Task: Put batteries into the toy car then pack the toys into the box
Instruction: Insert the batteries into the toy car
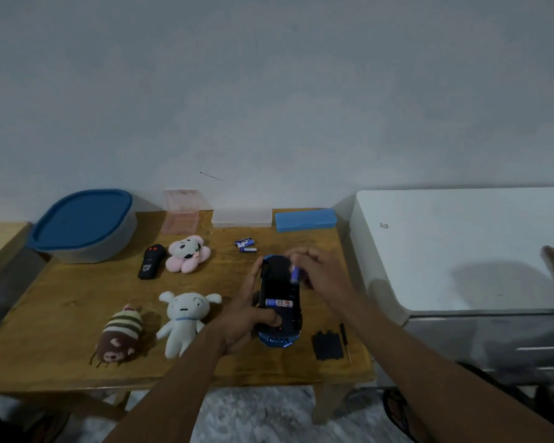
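The blue toy car point(280, 302) lies belly-up near the wooden table's point(61, 314) right edge. The left hand point(247, 318) clasps its side to steady it, while the right hand point(317, 273) pinches a blue cylindrical battery point(295, 274) above the open bay, where one battery point(279, 303) already sits.

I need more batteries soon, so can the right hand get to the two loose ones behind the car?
Probably yes. The two loose batteries lie on bare table just beyond the toy car, nothing covering them. But the right hand already holds a battery.
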`<state>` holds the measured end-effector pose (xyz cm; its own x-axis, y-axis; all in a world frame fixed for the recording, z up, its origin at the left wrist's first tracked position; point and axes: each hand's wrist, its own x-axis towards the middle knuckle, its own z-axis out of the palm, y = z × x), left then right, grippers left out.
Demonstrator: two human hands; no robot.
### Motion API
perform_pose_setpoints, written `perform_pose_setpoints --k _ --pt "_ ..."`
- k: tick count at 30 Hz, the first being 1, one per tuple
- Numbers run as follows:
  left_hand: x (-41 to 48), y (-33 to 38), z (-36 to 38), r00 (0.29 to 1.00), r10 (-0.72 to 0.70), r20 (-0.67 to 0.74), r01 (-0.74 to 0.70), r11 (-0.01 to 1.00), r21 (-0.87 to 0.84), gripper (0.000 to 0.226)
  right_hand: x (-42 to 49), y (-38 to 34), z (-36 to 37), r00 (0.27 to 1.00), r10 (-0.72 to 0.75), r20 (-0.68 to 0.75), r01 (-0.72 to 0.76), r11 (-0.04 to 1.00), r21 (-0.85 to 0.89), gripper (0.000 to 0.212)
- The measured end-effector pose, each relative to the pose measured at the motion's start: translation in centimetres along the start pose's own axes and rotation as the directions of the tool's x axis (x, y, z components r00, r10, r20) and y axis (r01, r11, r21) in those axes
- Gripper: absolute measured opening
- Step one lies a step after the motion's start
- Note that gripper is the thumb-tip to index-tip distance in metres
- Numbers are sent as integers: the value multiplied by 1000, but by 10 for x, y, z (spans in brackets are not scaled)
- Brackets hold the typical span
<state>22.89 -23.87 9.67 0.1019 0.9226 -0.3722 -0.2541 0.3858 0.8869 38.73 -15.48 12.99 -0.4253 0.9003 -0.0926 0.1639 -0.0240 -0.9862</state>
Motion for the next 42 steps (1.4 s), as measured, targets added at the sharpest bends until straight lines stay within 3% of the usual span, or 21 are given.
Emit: perform_pose_setpoints --k 2,4,6,8,11,17,22,29,32,37,42 --pt "0 0 0 1000 10 -14 -10 1000 4 112 -3 -6 4 977 212 3 -197 904 380 21" --pt "1 -1 -1 1000 18 -22 -18 1000 5 114 -6 -8 4 948 316 43 -282 768 574 20" --pt "0 -3 -1 999 34 -37 -34 999 -2 115 -9 -6 4 939 342 44 -318 811 491 19" --pt "0 -6 -3 995 61 -78 -62 998 -11 116 -14 -7 7 925 380 -1 -365 889 275 20" --pt "0 -10 -4 986 108 -128 -112 994 -21 116 -23 -12 14 896 438 -77 -438 899 6 21" --pt "-6 -15 -7 964 174 -201 -178 984 -1 116 -40 -23 34 904 394 -164 -421 887 -189 23" --pt "-14 -16 -9 957 213 -198 -208 977 47 118 -44 -24 50 875 439 -204 -470 872 -137 20" --pt "-29 -17 -21 965 215 -147 -215 976 20 113 -53 -19 63 805 570 -164 -546 820 172 5" --pt "-34 -15 -25 969 212 -127 -213 977 3 111 -57 -21 67 829 530 -176 -498 845 196 11" --pt "-37 -12 -32 973 214 -83 -216 976 -15 113 -56 -26 75 883 416 -220 -408 909 84 20" --pt "-41 -11 -31 979 203 -14 -203 979 -28 113 -54 -29 82 916 333 -223 -306 940 149 27"
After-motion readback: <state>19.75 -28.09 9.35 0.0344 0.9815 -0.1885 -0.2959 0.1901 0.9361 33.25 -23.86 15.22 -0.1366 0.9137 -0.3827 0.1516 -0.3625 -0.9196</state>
